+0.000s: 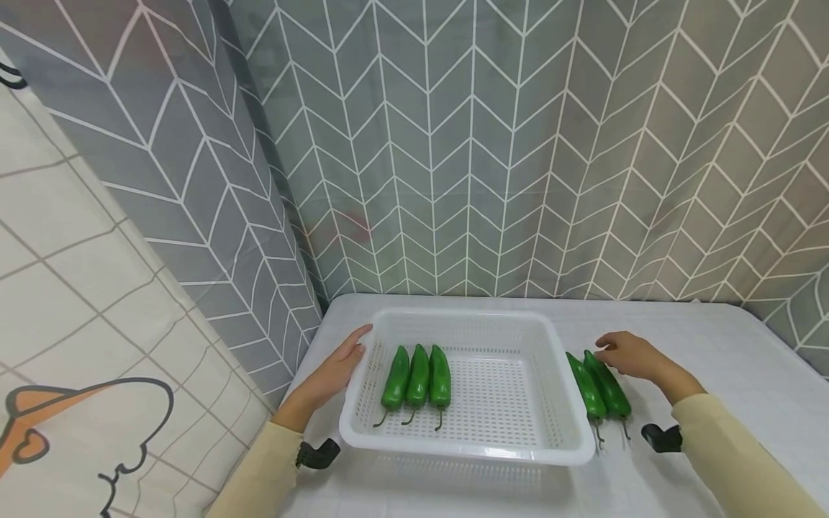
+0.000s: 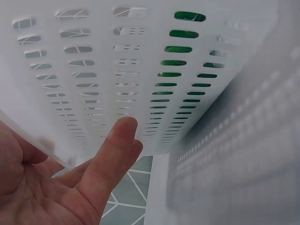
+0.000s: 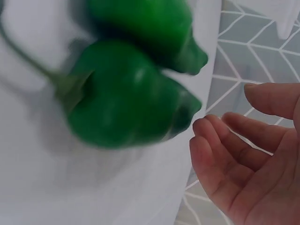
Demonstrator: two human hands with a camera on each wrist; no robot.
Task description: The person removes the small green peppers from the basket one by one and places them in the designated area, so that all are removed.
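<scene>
Three green peppers [image 1: 417, 378] lie side by side in the left half of a white perforated plastic basket [image 1: 453, 455], stems toward me. My left hand [image 1: 337, 370] holds the basket's left rim; in the left wrist view, its fingers [image 2: 110, 157] lie along the outside of the slotted wall. Two more green peppers [image 1: 607, 388] rest on the table against the basket's right side. Beside the tip of the outer one is my right hand [image 1: 631, 354], fingers loosely bent and holding nothing. In the right wrist view, the fingertips [image 3: 201, 150] are close to that pepper's tip [image 3: 190, 108].
A white cloth covers the table [image 1: 686, 345], which extends to the right of the peppers. Behind it hangs a grey curtain [image 1: 492, 144] with white chevron lines. To the left is a light tile-patterned cloth [image 1: 78, 288]. Black wrist-worn devices [image 1: 317, 455] sit under both wrists.
</scene>
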